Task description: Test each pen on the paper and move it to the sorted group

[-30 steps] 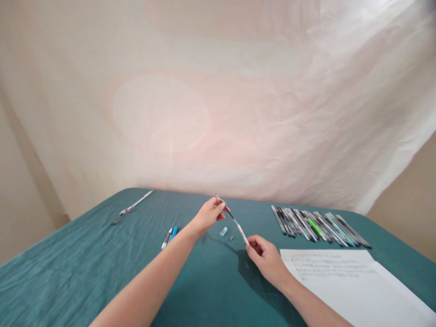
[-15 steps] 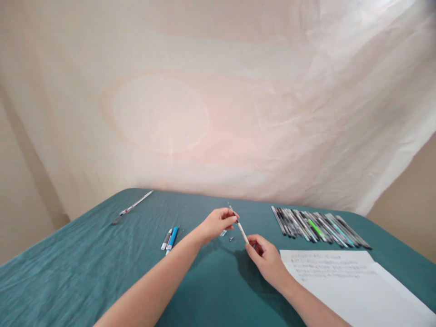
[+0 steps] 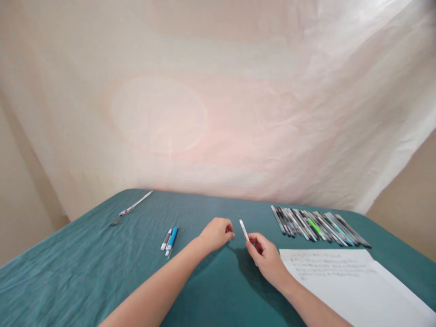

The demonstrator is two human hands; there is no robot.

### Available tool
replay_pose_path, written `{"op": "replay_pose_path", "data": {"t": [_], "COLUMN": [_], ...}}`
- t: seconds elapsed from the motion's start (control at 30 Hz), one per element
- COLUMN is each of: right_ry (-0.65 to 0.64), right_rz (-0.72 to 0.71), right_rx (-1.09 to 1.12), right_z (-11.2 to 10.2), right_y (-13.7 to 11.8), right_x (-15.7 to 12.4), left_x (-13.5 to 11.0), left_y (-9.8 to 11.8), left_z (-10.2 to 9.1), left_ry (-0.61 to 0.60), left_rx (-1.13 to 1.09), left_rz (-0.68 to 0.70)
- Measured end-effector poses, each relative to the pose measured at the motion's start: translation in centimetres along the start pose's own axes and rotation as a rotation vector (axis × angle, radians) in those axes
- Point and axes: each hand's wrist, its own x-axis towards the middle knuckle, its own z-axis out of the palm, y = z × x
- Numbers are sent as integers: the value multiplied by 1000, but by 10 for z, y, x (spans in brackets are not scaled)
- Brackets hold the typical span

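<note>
My right hand [image 3: 267,258] pinches a white pen barrel [image 3: 244,230] near its lower end, and the barrel points up and away over the teal tablecloth [image 3: 85,268]. My left hand [image 3: 215,234] is lowered to the cloth just left of the barrel, fingers curled down over the spot where small pen parts lay. What the left fingers hold is hidden.
A row of several pens [image 3: 316,224] lies at the back right. A white sheet with writing [image 3: 344,277] is near my right forearm. A blue pen and a white pen [image 3: 170,238] lie left of my left hand. A long thin pen [image 3: 132,207] rests at the far left.
My left hand slid the thin refill into the barrel, let go of it and dropped to the cloth by the small parts. My right hand kept the barrel almost still.
</note>
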Motion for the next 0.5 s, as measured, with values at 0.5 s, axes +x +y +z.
{"op": "replay_pose_path", "data": {"t": [0.5], "right_ry": [18], "right_rz": [-22], "right_rx": [-3], "right_z": [-1], "right_y": [0], "right_x": [1], "left_x": [-7], "left_y": [15], "left_z": [16], "left_ry": [-8], "left_rx": [265], "left_rz": [-73]}}
